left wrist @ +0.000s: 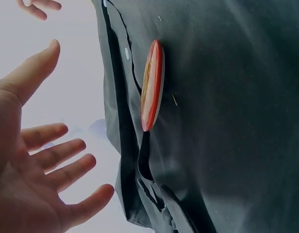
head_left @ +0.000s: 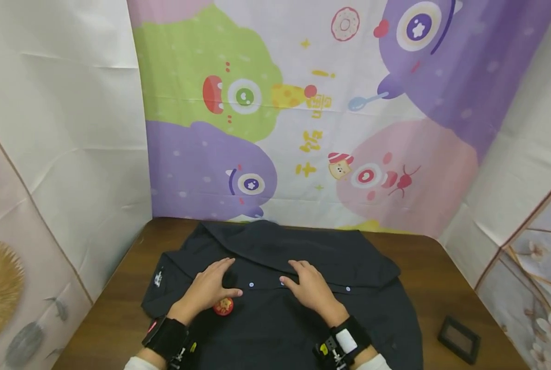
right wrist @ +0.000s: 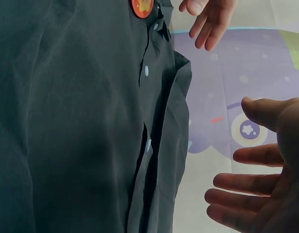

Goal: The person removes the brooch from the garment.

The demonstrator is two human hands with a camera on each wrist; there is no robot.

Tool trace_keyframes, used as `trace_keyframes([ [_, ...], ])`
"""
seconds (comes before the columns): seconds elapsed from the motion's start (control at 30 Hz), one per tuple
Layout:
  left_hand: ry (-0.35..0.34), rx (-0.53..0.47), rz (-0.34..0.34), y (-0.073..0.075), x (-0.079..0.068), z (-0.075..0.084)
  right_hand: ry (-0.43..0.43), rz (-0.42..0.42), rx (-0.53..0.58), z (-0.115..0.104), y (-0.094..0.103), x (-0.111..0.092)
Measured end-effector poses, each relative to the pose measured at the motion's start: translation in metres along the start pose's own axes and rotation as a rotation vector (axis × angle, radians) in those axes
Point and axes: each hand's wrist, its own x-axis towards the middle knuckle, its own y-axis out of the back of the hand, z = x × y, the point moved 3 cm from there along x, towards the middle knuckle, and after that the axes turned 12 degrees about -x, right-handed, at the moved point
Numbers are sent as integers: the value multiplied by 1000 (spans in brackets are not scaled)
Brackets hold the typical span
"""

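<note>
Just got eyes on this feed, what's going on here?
A person holds both hands, the left hand and the right hand, open above a dark button-up shirt spread on a wooden table. Neither hand grips anything. A round red-rimmed badge lies on the shirt near the left hand, and a small black frame lies on the table to the right.

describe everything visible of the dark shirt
The dark shirt looks like woven cloth, with pale buttons in a row and a white mark towards the left. It lies spread on the wooden table, loosely folded along its far side; the head view cuts off its near end. A red-rimmed disc rests on it. The left hand and right hand are above it, apparently not touching.
</note>
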Motion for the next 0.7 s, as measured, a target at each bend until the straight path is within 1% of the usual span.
trace_keyframes([
  [0.27, -12, 0, 27, 5, -1, -3, 32, 2, 7, -7, -2, 6],
  [0.5, 4, -27, -2, 2, -5, -9, 31, -41, 15, -12, -8, 9],
  [0.7, 10, -43, -33, -4, -4, -13, 31, -30, 14, -14, -13, 10],
])
